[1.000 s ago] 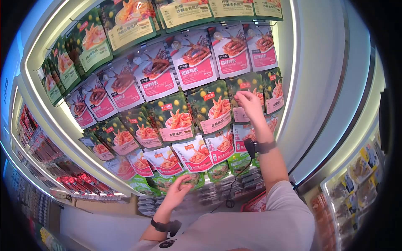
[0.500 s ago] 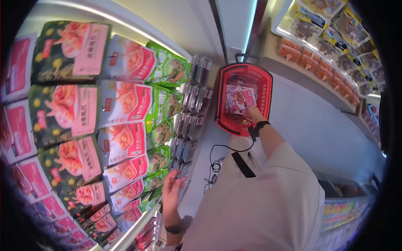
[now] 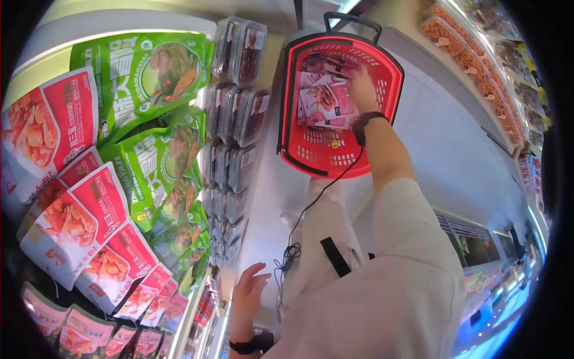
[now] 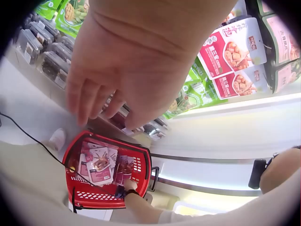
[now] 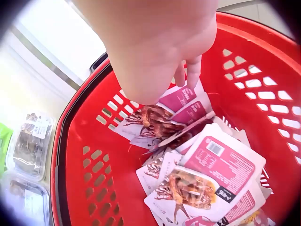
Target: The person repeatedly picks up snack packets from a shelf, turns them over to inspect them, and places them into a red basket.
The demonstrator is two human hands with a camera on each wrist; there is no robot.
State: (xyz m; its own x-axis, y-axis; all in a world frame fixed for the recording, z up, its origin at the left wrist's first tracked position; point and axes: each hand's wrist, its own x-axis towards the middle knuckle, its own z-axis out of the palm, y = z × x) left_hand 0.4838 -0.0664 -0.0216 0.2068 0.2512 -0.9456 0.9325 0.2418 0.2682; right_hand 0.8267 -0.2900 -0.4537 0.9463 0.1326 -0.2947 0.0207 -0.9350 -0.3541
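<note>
My right hand (image 3: 362,90) reaches down inside a red shopping basket (image 3: 391,72) on the floor. In the right wrist view its thumb and fingers close about the upper edges of pink-and-white food packets (image 5: 186,106), pictured with reddish-brown meat; these stand tilted by the basket wall. The fingertips are partly hidden there. More such packets (image 5: 223,162) lie flat in a loose pile beside them. My left hand (image 3: 248,293) hangs in the air by the shelves, fingers loosely bent and holding nothing; in the left wrist view its palm side (image 4: 136,61) shows above the basket.
Green pouches (image 3: 161,78) and red-and-white pouches (image 3: 78,221) hang on the display at left. Clear plastic boxes (image 3: 230,113) stand stacked between display and basket. A black cable (image 3: 317,200) runs from my right wrist to the floor. More goods (image 3: 478,72) line the right side.
My right hand has gone from the hanging pouches down into the basket, then farther toward its handle end. The view has swung right and down. My left hand stays empty.
</note>
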